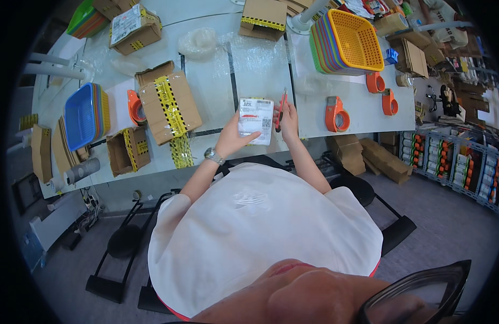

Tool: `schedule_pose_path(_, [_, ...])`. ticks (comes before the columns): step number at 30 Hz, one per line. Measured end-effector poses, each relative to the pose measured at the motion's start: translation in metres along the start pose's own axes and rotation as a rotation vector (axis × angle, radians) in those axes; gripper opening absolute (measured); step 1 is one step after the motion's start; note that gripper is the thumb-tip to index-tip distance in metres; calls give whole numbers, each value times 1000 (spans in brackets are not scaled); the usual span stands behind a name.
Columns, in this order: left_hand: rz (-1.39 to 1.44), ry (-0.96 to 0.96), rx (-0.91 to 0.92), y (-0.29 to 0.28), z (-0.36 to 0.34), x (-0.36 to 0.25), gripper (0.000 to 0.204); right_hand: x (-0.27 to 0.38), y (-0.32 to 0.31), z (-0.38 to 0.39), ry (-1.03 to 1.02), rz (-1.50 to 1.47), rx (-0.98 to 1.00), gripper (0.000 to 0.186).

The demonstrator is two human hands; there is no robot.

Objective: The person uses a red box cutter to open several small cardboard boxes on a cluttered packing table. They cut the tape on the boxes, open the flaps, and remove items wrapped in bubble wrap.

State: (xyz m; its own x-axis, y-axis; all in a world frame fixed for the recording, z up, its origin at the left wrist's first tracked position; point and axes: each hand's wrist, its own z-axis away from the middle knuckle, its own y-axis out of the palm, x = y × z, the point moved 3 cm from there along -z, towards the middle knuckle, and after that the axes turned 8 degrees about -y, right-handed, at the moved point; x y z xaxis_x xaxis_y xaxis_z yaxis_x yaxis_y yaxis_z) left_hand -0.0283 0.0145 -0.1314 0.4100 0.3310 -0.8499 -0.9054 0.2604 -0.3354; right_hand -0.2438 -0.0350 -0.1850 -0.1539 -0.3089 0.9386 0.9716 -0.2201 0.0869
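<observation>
In front of my body, my left hand (235,138) grips a small package (256,114) from its left side, the thumb lying over its lower part. A white shipping label with a printed square code covers the package's upper face, and a short red mark crosses it. My right hand (289,123) is closed around a slim red-and-black tool (280,110) with a thin metal tip pointing away from me; its exact kind is unclear. The tool is beside the package's right edge.
A taped cardboard box (171,105), an open box (129,151) and blue baskets (86,116) stand left. Orange tape dispensers (337,114) and stacked yellow-topped baskets (354,43) are right. Bubble wrap (198,43) lies farther back. Black stools (125,241) stand below the table.
</observation>
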Motion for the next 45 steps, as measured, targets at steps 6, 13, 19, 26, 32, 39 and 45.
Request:
schedule_pose_path(6, [-137,388,-261,-17,13,-41,78,32,2,-35,-156,-179,34,29])
schedule_pose_path(13, [-457,574,-184,-30,-6,-33,81,-26,34,-73,4,-61,62,31])
schedule_pose_path(19, [-297,489,-253,-21,-25,0,85,-24,13,-56,-239,220,-152,29])
schedule_pose_path(26, [224,17,-20,-7,-83,22,98,13,30,-11,-138,117,141,41])
schedule_pose_path(32, [493,180,-109,-38,-56,-3,116,51,33,6,-428,-121,399,48])
schedule_pose_path(39, [-795,394,-434,-69,-47,-41,128,40,49,8,-367,-127,487,51])
schedule_pose_path(45, [-589,419,-365,-44,-47,-53,132,41,47,9,-192,-180,436,49])
